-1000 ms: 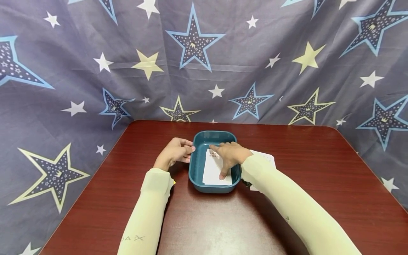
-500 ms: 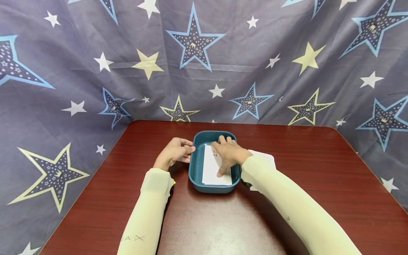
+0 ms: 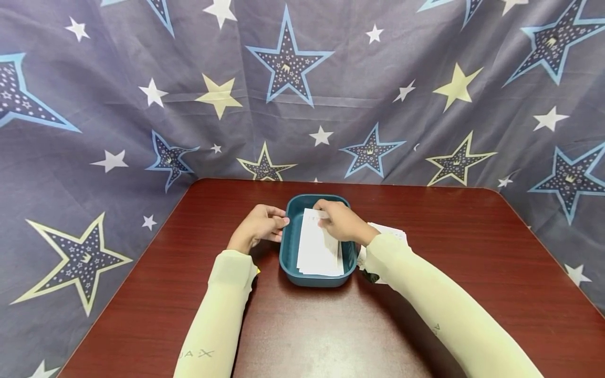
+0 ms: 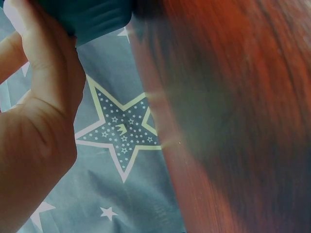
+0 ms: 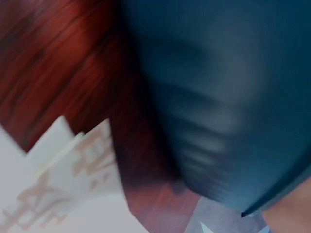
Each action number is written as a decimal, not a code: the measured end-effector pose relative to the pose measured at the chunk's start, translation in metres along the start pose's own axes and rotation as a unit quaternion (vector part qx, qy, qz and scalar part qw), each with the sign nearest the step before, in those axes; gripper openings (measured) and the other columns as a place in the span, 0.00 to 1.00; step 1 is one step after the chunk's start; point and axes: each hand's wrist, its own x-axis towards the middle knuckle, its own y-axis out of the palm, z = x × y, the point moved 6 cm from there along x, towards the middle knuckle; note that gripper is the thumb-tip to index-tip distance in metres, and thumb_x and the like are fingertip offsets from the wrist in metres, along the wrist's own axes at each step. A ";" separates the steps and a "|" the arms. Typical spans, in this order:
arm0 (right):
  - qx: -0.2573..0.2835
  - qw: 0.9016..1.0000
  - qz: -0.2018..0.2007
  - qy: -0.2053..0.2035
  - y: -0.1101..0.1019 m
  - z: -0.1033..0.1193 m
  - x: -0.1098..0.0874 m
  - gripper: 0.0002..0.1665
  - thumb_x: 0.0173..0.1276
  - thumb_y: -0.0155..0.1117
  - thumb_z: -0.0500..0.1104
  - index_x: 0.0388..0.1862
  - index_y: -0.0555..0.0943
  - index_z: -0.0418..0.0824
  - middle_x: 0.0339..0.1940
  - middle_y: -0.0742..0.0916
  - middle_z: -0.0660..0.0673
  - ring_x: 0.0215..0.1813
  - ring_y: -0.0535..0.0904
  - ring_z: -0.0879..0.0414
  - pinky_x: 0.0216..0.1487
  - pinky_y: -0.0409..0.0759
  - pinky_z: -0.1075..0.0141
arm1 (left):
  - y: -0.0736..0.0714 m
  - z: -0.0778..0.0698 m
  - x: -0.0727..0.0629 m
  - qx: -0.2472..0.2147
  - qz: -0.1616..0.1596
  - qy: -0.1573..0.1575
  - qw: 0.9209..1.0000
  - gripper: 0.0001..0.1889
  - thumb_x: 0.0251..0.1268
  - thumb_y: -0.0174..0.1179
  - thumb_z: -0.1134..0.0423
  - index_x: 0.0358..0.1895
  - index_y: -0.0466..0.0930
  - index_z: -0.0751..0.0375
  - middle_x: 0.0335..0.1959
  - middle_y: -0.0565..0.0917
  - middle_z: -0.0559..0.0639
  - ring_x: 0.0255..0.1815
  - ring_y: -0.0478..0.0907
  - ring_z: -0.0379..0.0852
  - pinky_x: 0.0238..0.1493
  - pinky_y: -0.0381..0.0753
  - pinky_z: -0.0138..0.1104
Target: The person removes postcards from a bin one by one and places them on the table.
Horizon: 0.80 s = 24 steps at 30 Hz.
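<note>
My left hand (image 3: 257,227) holds the left side of a dark teal rectangular tray (image 3: 319,282), its thumb at the rim. In the left wrist view this hand (image 4: 41,107) lies against a corner of the tray (image 4: 99,22). Reaching over the tray's right side, my right hand (image 3: 344,220) pinches the upper part of a white paper sheet (image 3: 314,249) between thumb and fingers. More white paper shows under that sheet, inside the tray. The right wrist view is mostly filled by the tray's outer wall (image 5: 209,97); only a bit of hand shows at its lower right corner.
Printed white papers (image 3: 389,233) lie on the table right of the tray, partly hidden by my right forearm. They appear blurred in the right wrist view, as loose sheets (image 5: 92,170). Behind the reddish-brown table (image 3: 454,236) hangs a grey star-patterned cloth (image 3: 302,121).
My right hand goes from spread fingers over the papers to pinching the top sheet, which has slid slightly toward the tray's far end. The left hand and the tray stay in place.
</note>
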 end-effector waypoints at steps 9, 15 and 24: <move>0.140 0.988 -0.052 0.030 -0.027 0.007 0.000 0.16 0.77 0.58 0.34 0.61 0.77 0.36 0.58 0.84 0.37 0.61 0.81 0.45 0.64 0.82 0.50 | -0.001 -0.001 -0.002 0.004 -0.004 -0.001 1.000 0.19 0.71 0.62 0.67 0.61 0.76 0.71 0.38 0.83 0.59 0.26 0.81 0.43 0.30 0.90 0.35; 0.169 0.981 -0.074 0.050 -0.045 0.003 -0.003 0.17 0.76 0.58 0.34 0.61 0.77 0.36 0.58 0.84 0.36 0.52 0.81 0.46 0.52 0.85 0.56 | -0.001 0.000 -0.002 0.006 -0.005 0.004 1.000 0.20 0.71 0.62 0.67 0.62 0.75 0.72 0.38 0.82 0.58 0.25 0.81 0.43 0.30 0.90 0.35; 0.208 0.970 -0.089 0.086 -0.077 -0.022 -0.016 0.19 0.75 0.55 0.35 0.62 0.77 0.37 0.52 0.86 0.35 0.45 0.84 0.46 0.42 0.85 0.63 | 0.002 0.000 -0.002 0.006 0.000 0.010 1.000 0.21 0.72 0.61 0.67 0.64 0.74 0.73 0.40 0.82 0.62 0.23 0.79 0.42 0.27 0.88 0.31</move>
